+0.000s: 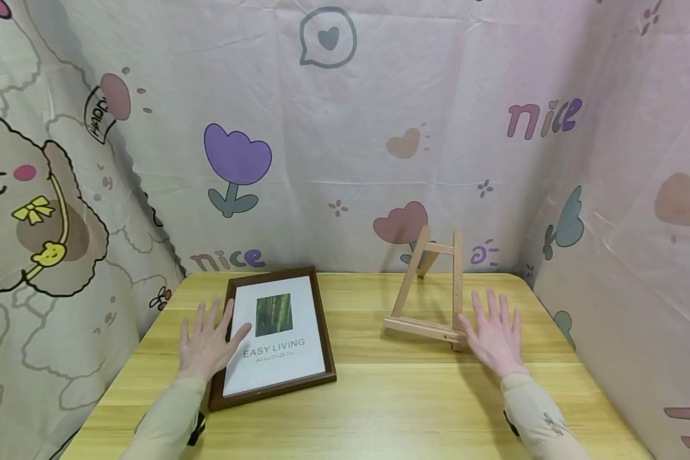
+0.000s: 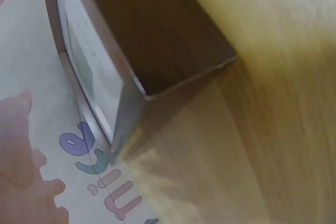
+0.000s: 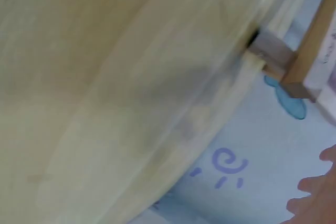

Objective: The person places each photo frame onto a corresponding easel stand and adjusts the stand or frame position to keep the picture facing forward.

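Observation:
A dark brown picture frame (image 1: 330, 351) lies tilted on the left of the wooden table, its white insert printed "EASY LIVING" below a small bamboo picture. My left hand (image 1: 209, 345) is spread over the frame's left edge; whether it touches cannot be told. In the left wrist view the frame's brown side (image 2: 163, 30) fills the upper middle, with fingers (image 2: 21, 161) at the lower left. On the right stands a small wooden easel (image 1: 425, 327). Beside its right foot my right hand (image 1: 497, 338) is spread, holding nothing. The right wrist view shows the easel's corner (image 3: 299, 72) and fingertips (image 3: 320, 192).
The light wood table (image 1: 391, 409) ends at a printed curtain (image 1: 333, 160) behind. Curtain cloth also hangs along the left side (image 1: 52, 332) and right side (image 1: 621, 287). Between frame and easel there is a stretch of bare tabletop.

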The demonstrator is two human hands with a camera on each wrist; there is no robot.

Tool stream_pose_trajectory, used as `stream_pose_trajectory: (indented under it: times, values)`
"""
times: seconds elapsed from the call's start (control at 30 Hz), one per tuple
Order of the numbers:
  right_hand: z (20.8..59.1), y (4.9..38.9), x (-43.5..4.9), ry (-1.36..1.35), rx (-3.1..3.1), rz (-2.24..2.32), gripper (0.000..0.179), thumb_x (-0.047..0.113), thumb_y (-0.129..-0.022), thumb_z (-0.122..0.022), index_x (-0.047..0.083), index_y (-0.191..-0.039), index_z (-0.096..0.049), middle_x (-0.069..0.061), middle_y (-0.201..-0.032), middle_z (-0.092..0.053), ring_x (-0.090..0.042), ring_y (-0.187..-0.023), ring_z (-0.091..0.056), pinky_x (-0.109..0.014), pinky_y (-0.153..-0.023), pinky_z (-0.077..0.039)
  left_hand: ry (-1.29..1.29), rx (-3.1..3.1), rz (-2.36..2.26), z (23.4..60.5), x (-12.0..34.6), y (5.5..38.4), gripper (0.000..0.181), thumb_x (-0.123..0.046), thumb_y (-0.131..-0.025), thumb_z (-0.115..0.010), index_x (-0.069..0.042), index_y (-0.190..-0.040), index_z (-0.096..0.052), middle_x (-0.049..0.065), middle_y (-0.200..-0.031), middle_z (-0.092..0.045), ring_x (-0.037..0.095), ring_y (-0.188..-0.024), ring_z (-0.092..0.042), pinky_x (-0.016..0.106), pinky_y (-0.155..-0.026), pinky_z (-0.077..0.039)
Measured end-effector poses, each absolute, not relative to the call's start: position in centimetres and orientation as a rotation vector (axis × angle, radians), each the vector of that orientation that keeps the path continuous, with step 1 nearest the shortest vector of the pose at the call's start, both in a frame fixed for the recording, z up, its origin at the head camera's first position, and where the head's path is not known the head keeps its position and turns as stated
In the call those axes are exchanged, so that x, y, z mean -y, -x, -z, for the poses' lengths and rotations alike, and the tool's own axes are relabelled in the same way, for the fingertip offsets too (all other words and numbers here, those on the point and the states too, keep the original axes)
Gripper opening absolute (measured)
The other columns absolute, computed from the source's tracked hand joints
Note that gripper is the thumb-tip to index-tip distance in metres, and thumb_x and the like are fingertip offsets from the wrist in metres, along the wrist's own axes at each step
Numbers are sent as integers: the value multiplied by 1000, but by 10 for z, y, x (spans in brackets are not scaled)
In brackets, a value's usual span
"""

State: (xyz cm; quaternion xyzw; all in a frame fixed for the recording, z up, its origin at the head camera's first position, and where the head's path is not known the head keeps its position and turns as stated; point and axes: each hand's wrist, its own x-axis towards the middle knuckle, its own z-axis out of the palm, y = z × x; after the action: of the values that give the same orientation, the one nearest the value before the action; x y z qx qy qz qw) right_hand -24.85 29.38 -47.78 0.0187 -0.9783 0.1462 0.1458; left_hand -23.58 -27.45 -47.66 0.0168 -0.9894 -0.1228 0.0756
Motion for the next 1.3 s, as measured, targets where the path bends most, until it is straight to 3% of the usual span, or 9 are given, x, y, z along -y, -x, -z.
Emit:
stream_pose_trajectory:
  times: [0.13,0.33,0.63,0.8,1.3]
  values:
    - [470,245,-282,-74,2787,-389,73,54,-105,-36,11,-161,-20,-29,-166,-9,-52,-152,-6,-73,-121,6,-52,2962,391,475,273,231,89,-69,-96,-44,-14,-162,-20,22,-168,-12,48,-154,-1,73,-121,4]
    - [465,242,-261,-128,2698,-319,71,51,-103,-44,12,-160,-25,-31,-158,-27,-51,-147,-20,-73,-121,-4,-47,2972,426,474,268,224,88,-67,-97,-44,-13,-162,-18,25,-167,-13,52,-153,-2,74,-120,4]
    - [464,239,-219,-274,2615,-324,72,43,-98,-58,7,-155,-35,-31,-148,-40,-50,-139,-35,-69,-119,-21,-71,3033,563,470,263,217,96,-72,-97,-37,-11,-163,-3,30,-166,-6,54,-152,3,76,-118,6]
    - [463,240,-189,-336,2674,-389,73,46,-99,-56,7,-157,-33,-30,-149,-42,-50,-138,-39,-67,-115,-32,-98,3062,656,472,263,214,101,-72,-97,-37,-7,-162,4,32,-165,-3,55,-151,4,77,-117,5]
    - [474,236,-115,-579,2834,-776,72,51,-103,-47,5,-156,-34,-25,-141,-50,-43,-130,-49,-61,-107,-44,-242,3154,954,477,264,204,111,-73,-96,-37,2,-157,16,39,-162,7,61,-147,0,76,-119,-3]
